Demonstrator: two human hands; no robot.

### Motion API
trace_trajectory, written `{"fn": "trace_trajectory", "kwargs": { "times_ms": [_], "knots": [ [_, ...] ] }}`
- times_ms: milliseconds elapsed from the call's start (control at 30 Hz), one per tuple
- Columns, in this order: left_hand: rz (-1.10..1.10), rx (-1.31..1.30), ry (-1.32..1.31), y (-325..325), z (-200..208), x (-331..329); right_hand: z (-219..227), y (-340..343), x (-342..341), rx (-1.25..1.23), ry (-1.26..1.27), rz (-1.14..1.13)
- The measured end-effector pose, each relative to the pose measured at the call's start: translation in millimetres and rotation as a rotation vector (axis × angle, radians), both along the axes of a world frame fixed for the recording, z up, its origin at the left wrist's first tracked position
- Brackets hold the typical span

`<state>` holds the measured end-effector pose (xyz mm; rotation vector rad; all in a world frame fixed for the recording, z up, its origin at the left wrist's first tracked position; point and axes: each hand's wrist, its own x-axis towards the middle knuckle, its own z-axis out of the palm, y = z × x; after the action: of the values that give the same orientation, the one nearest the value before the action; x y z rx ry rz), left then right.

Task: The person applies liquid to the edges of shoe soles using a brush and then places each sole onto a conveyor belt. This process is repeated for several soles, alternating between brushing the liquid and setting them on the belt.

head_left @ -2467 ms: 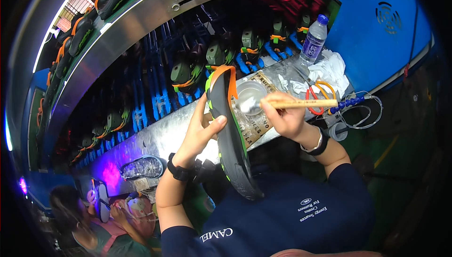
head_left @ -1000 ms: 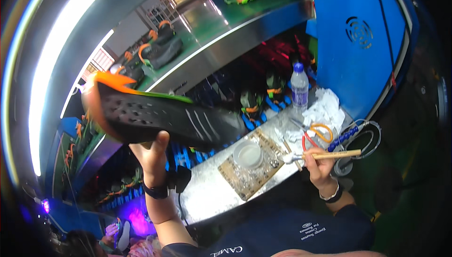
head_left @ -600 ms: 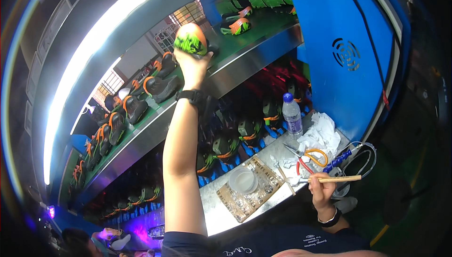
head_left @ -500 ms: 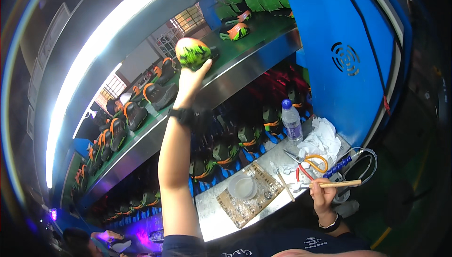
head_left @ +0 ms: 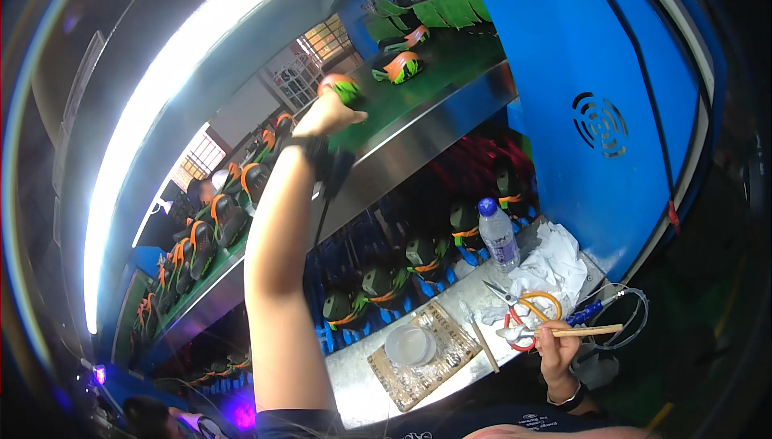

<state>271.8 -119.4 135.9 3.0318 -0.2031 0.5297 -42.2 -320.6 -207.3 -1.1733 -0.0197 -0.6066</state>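
My left arm reaches far up over the green conveyor belt. At its end, my left hand (head_left: 326, 115) holds an orange, green and black shoe (head_left: 346, 90); its thumb points right, while the other fingers are partly hidden. Two more such shoes lie beyond on the belt, the nearer shoe (head_left: 400, 67) with its orange part toward me. At the lower right, my right hand (head_left: 556, 352) is closed around a slim brush (head_left: 585, 330) with a pale wooden handle. Its whitish tip lies over the red and orange-handled scissors (head_left: 537, 307).
A clear cup (head_left: 408, 346) stands on brown cardboard (head_left: 452, 352) on the metal ledge. A thin stick (head_left: 484, 346), a water bottle (head_left: 498, 234) and crumpled white paper (head_left: 555, 258) are nearby. Shoes line the belt and a lower rack. A blue machine panel (head_left: 547, 61) rises at right.
My left hand has carried the shoe a little farther over the belt, and less of the shoe shows now. The right hand has lowered slightly, still holding the brush.
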Motion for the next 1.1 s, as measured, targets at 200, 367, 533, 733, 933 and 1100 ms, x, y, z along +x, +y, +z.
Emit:
{"fn": "trace_trajectory", "kwargs": {
  "times_ms": [200, 367, 533, 733, 933, 1100],
  "knots": [
    [0.297, 0.245, 0.047, 26, 2, -19, -5, -17, -5, 0.061, 0.01, 0.011],
    [0.557, 0.463, 0.046, 70, -18, -74, -5, -20, -3, 0.039, 0.012, 0.058],
    [0.601, -0.038, 0.013, 111, -23, -78, 3, -15, -12, 0.071, -0.033, 0.111],
    [0.462, -0.37, -0.4, 163, 8, -104, 5, -18, -22, 0.026, -0.041, 0.085],
    [0.339, -0.643, -0.594, 183, 68, -160, 11, -12, -27, -0.016, -0.054, 0.078],
    [-0.042, -0.603, -0.545, 147, 25, -143, 17, -7, -41, -0.054, -0.061, 0.038]
  ]
}}
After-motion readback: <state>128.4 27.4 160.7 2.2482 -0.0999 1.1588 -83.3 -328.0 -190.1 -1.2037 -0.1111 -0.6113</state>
